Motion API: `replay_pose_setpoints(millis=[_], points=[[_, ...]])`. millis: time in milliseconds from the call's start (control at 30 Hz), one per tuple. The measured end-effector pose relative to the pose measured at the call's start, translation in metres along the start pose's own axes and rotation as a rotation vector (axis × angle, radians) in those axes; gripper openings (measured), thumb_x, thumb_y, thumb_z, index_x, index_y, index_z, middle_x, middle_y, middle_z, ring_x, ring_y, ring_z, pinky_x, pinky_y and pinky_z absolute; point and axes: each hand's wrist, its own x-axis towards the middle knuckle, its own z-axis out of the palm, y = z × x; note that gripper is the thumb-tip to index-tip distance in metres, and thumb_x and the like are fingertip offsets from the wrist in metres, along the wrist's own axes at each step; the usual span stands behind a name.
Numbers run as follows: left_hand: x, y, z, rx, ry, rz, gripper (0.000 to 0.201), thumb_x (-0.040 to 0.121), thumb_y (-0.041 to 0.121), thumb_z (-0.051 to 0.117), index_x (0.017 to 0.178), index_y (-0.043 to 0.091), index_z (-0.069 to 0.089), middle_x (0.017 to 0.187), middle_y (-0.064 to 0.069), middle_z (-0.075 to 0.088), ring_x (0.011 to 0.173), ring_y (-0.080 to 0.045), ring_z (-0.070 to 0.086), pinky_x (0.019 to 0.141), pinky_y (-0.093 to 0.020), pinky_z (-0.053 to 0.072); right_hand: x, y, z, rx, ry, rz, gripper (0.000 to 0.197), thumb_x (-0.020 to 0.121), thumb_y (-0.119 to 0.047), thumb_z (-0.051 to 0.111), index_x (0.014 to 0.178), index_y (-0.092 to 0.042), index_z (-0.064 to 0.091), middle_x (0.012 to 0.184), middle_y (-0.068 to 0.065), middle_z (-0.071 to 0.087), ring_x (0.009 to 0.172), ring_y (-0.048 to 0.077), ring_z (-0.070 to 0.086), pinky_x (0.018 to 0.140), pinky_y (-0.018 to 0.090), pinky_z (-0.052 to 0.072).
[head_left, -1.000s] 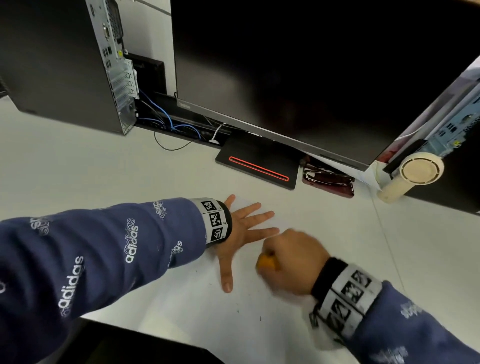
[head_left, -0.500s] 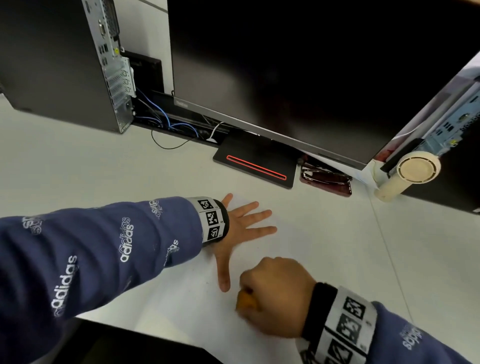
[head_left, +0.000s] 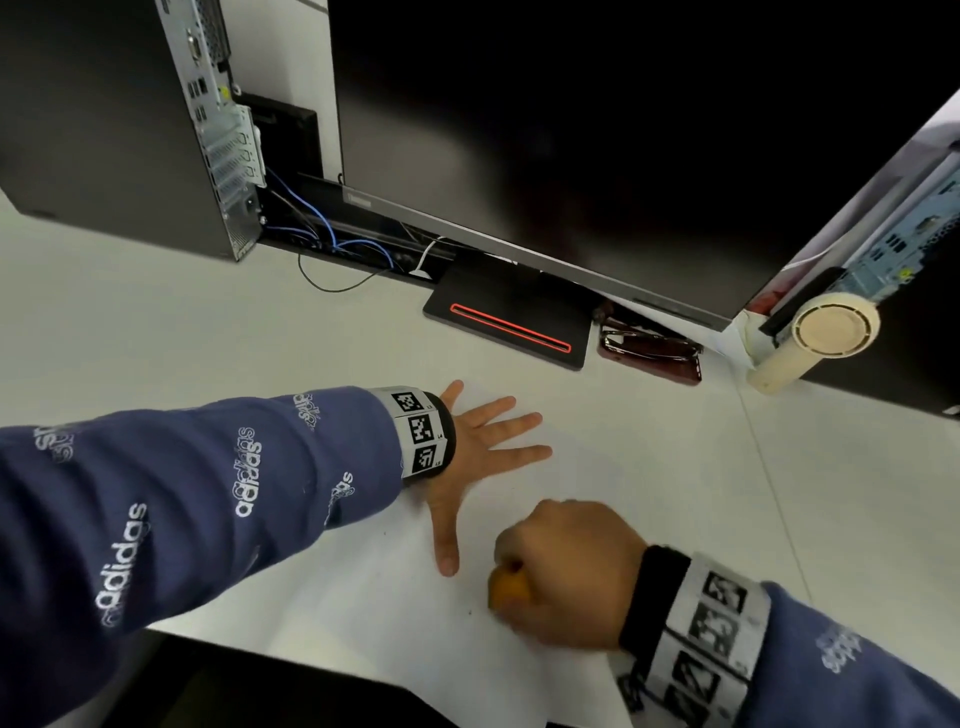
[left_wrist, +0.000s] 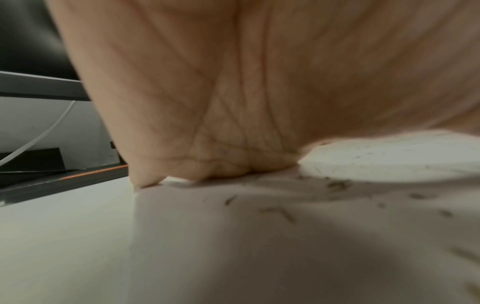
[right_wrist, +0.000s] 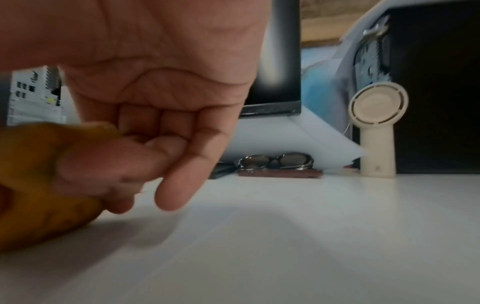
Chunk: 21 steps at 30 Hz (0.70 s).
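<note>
My left hand (head_left: 483, 447) lies flat with fingers spread on a white sheet of paper (head_left: 363, 623) on the desk, pressing it down. In the left wrist view the palm (left_wrist: 233, 92) rests on the paper (left_wrist: 259, 257), with several small dark crumbs (left_wrist: 285, 214) scattered on it. My right hand (head_left: 561, 571) is curled into a fist round a small orange-yellow object (head_left: 506, 590), held low on the paper just right of my left thumb. In the right wrist view, the curled fingers (right_wrist: 168, 156) grip that orange object (right_wrist: 31, 185); its shape is blurred.
A dark monitor (head_left: 571, 130) stands behind on a black base with a red line (head_left: 509, 322). A black PC tower (head_left: 104, 119) with cables is at back left. Glasses on a brown case (head_left: 649, 348) and a cream handheld fan (head_left: 826, 332) stand at back right.
My right hand with the orange object has slid across the paper toward me and leftward, from beside my left fingers to beside the thumb tip. My left hand has stayed flat.
</note>
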Motion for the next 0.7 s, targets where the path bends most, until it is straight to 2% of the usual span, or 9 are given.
replay_pose_setpoints(millis=[100, 167, 233, 333, 400, 533, 600, 700], points=[[-0.003, 0.003, -0.006, 0.013, -0.019, 0.010, 0.159, 0.049, 0.088, 0.078, 0.148, 0.046, -0.040, 0.153, 0.010, -0.054, 0.145, -0.024, -0.046, 0.110, -0.079, -0.016, 0.016, 0.049, -0.014, 0.033, 0.118, 0.226, 0.029, 0.085, -0.047, 0.057, 0.077, -0.018, 0.062, 0.075, -0.002, 0.068, 0.072, 0.022, 0.065, 0.067, 0.035, 0.058], [-0.003, 0.004, -0.007, 0.012, -0.023, 0.011, 0.158, 0.051, 0.087, 0.078, 0.149, 0.045, -0.039, 0.154, 0.008, -0.053, 0.146, -0.025, -0.044, 0.111, -0.079, -0.015, 0.019, 0.067, -0.014, 0.033, 0.200, 0.285, 0.028, 0.085, -0.047, 0.058, 0.078, -0.021, 0.064, 0.076, -0.003, 0.066, 0.073, 0.021, 0.065, 0.066, 0.034, 0.057], [-0.003, 0.003, -0.005, 0.005, -0.012, -0.002, 0.160, 0.048, 0.087, 0.078, 0.148, 0.047, -0.040, 0.154, 0.010, -0.053, 0.146, -0.025, -0.045, 0.110, -0.079, -0.015, 0.014, 0.046, -0.006, 0.037, 0.167, 0.203, 0.028, 0.085, -0.043, 0.054, 0.081, -0.019, 0.066, 0.075, -0.001, 0.068, 0.068, 0.022, 0.065, 0.066, 0.037, 0.059], [-0.003, 0.003, -0.003, 0.006, -0.005, -0.003, 0.161, 0.046, 0.087, 0.079, 0.147, 0.047, -0.040, 0.155, 0.010, -0.053, 0.146, -0.025, -0.044, 0.110, -0.078, -0.017, -0.006, -0.005, 0.006, 0.067, 0.009, -0.010, 0.030, 0.087, -0.041, 0.050, 0.076, -0.016, 0.063, 0.069, 0.000, 0.064, 0.062, 0.024, 0.062, 0.064, 0.037, 0.058], [-0.004, 0.003, -0.004, 0.006, -0.008, 0.005, 0.161, 0.048, 0.086, 0.079, 0.148, 0.047, -0.040, 0.155, 0.009, -0.052, 0.146, -0.024, -0.044, 0.111, -0.078, -0.017, -0.003, -0.001, 0.000, 0.050, -0.011, 0.025, 0.032, 0.086, -0.043, 0.052, 0.074, -0.015, 0.063, 0.068, 0.000, 0.065, 0.063, 0.024, 0.063, 0.065, 0.038, 0.058], [-0.005, 0.004, -0.007, 0.007, -0.028, 0.002, 0.159, 0.049, 0.087, 0.078, 0.148, 0.046, -0.040, 0.154, 0.009, -0.054, 0.145, -0.024, -0.045, 0.111, -0.078, -0.017, 0.017, 0.057, -0.015, 0.041, 0.170, 0.293, 0.030, 0.082, -0.048, 0.058, 0.078, -0.020, 0.067, 0.075, -0.003, 0.068, 0.072, 0.021, 0.066, 0.067, 0.036, 0.059], [-0.004, 0.004, -0.006, 0.007, -0.024, -0.005, 0.159, 0.048, 0.087, 0.078, 0.147, 0.047, -0.040, 0.153, 0.010, -0.054, 0.145, -0.024, -0.045, 0.111, -0.078, -0.017, 0.017, 0.049, -0.011, 0.044, 0.199, 0.275, 0.025, 0.083, -0.041, 0.055, 0.079, -0.019, 0.066, 0.075, -0.002, 0.067, 0.070, 0.023, 0.065, 0.065, 0.035, 0.058], [-0.002, 0.002, -0.003, 0.005, -0.001, -0.002, 0.162, 0.044, 0.088, 0.079, 0.146, 0.049, -0.040, 0.154, 0.012, -0.053, 0.145, -0.023, -0.045, 0.110, -0.077, -0.020, 0.000, -0.002, 0.003, 0.038, 0.063, 0.064, 0.028, 0.086, -0.037, 0.052, 0.072, -0.015, 0.061, 0.068, 0.000, 0.062, 0.063, 0.026, 0.061, 0.059, 0.032, 0.052]])
